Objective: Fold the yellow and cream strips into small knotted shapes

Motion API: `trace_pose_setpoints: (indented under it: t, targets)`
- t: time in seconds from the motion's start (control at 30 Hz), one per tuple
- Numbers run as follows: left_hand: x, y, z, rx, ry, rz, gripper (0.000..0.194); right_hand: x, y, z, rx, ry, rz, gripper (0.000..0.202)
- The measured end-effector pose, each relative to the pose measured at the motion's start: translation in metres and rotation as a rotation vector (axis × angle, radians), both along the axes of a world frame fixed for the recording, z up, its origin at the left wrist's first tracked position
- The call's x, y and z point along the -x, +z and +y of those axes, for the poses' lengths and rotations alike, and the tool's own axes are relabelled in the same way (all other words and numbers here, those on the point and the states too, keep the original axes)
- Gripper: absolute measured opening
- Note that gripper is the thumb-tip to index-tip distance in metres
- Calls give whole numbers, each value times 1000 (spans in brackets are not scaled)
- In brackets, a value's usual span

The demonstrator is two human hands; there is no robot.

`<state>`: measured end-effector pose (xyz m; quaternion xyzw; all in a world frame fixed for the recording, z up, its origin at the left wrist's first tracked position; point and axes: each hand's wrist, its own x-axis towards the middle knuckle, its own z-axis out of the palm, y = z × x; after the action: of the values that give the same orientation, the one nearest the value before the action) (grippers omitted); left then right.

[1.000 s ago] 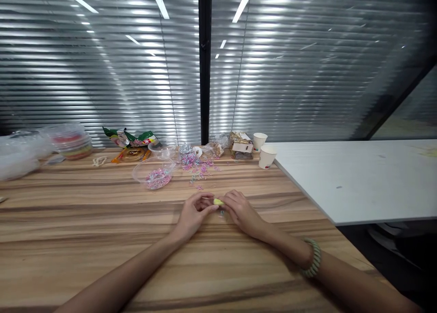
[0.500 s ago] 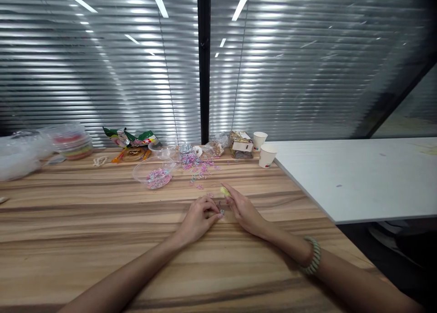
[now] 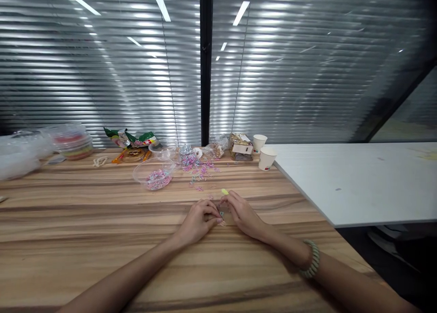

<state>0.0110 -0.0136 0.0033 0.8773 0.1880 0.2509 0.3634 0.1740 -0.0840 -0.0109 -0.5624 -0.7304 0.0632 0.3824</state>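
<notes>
My left hand (image 3: 201,219) rests on the wooden table with its fingers curled and pressed together, holding something too small to make out. Small teal and pinkish pieces (image 3: 221,213) lie between the two hands. My right hand (image 3: 243,215) faces it from the right, fingers bent down close to the left fingertips; what they may hold is hidden. Just beyond the right fingers lies a small yellow piece (image 3: 224,191). A clear bowl (image 3: 153,175) of pink and purple pieces stands further back, beside a loose scatter of similar pieces (image 3: 201,169).
Two paper cups (image 3: 267,159) stand at the back right near a small box (image 3: 241,145). Snack packets (image 3: 136,140), stacked plastic tubs (image 3: 73,142) and clear bags (image 3: 20,153) line the back left. A white table (image 3: 362,181) adjoins on the right.
My right fingers have drawn back from the yellow piece and bent down toward the left hand. The yellow piece now lies apart from them. The left hand has barely moved.
</notes>
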Motion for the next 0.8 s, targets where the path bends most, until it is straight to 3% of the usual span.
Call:
trace_pose_setpoints:
  t: [0.4,0.63,0.8]
  targets:
    - [1,-2,4,54,-71,-1,10,1,2,0,-18,14,4,16]
    - [-1,-2,6,290,86,-143,19,4,12,-5,17,55,-40,17]
    - [-2,-5,9,371,137,-215,19,5,13,-5,16,53,-73,14]
